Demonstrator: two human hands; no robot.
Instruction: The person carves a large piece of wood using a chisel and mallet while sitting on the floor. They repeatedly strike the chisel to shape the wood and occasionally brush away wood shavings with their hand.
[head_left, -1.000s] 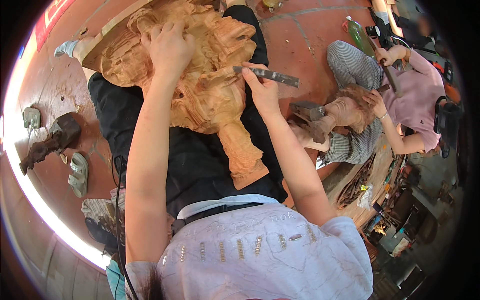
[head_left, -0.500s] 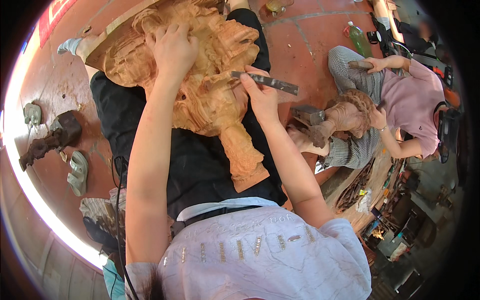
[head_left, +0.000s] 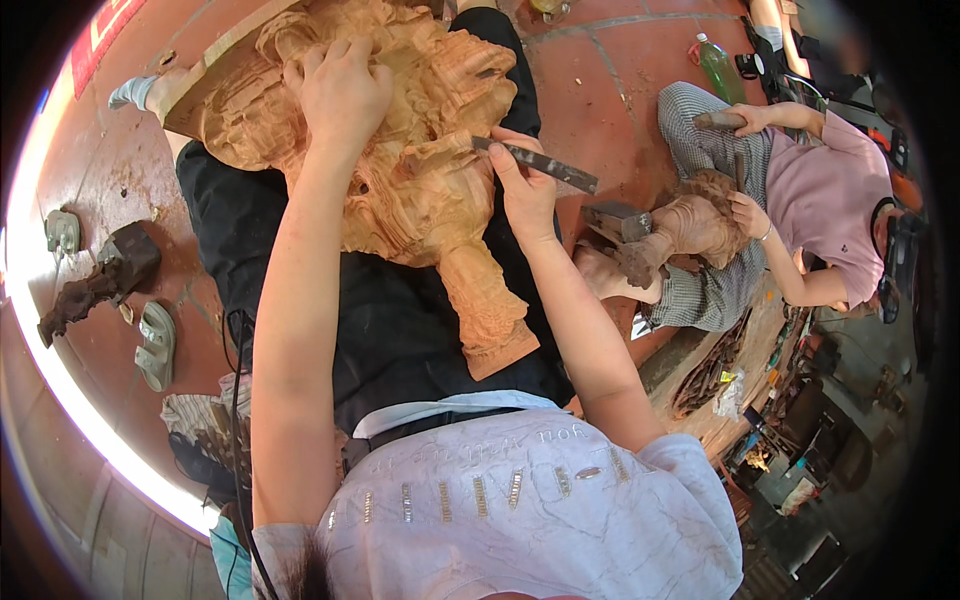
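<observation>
A large pale wood carving [head_left: 430, 195] with deep folds and a narrower stem lies across my lap. My left hand [head_left: 345, 95] is on its upper part, fingers bent over the carved relief and closed against the wood; anything under the fingertips is hidden. My right hand [head_left: 528, 190] is at the carving's right edge. Between its thumb and fingers it grips a flat dark strip [head_left: 560, 171], worn and pale-spotted, which points out to the right. The strip's left end is against or just over the wood; contact cannot be made out.
At the right a seated person [head_left: 830, 215] holds a wooden mallet [head_left: 718, 121] and a thin tool over a brown carving [head_left: 690, 225]. A green bottle [head_left: 718, 68] stands behind. On the left lie a dark wood piece [head_left: 105, 275] and a sandal [head_left: 156, 345]. A cable [head_left: 237, 420] hangs beside my left arm.
My left hand has shifted slightly up and left on the carving. My right hand keeps the strip in nearly the same place. The other person's lower hand has moved, showing an upright thin tool.
</observation>
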